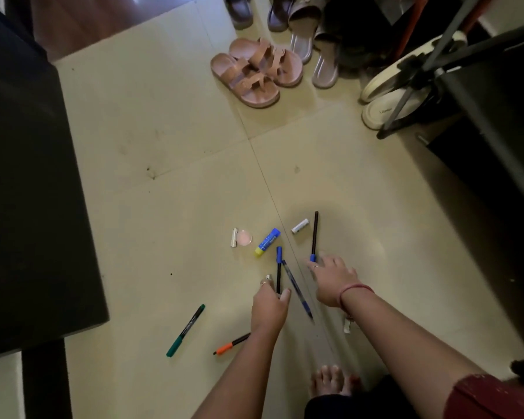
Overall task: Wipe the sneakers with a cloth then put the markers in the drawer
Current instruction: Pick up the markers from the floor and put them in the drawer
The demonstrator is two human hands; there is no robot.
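Several markers lie on the pale tiled floor. My left hand (270, 306) pinches the lower end of a blue-capped black marker (279, 267) between thumb and fingers. My right hand (333, 279) reaches over a second blue-capped marker (314, 234), its fingertips touching the blue cap; I cannot tell whether they grip it. A blue pen (297, 288) lies slanted between my hands. A green marker (185, 330) and an orange-capped marker (231, 344) lie to the left of my left arm. White sneakers (384, 95) stand at the upper right, partly behind a metal stand.
A glue stick (267, 241), a round pink compact (244, 238) and two small white tubes (299, 226) lie just beyond the markers. Pink sandals (254, 71) and more slippers sit at the top. Dark furniture (28, 192) fills the left; a dark cabinet (496, 131) stands right.
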